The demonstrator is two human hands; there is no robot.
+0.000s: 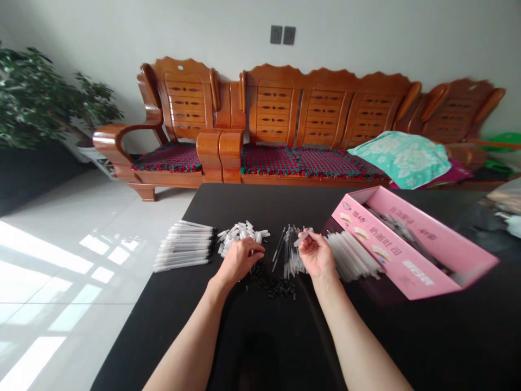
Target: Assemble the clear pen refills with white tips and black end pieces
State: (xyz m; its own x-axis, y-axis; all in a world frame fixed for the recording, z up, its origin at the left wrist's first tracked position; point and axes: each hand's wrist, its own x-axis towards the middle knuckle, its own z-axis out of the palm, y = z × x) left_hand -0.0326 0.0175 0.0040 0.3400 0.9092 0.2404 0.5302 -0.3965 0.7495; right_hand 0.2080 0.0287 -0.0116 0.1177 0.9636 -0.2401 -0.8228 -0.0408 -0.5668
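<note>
On a black table lie pen parts in groups. My left hand reaches down with its fingers curled at the edge of a heap of white pen caps, just above a scatter of small black end plugs. My right hand pinches a clear pen barrel above a bunch of thin ink refills. A pile of clear barrels lies to its right. A neat stack of finished white pens sits at the left.
An open pink cardboard box stands at the right of the table. Behind the table are a wooden sofa with red cushions, a green cloth and a wooden armchair. A potted plant stands at the left on the tiled floor.
</note>
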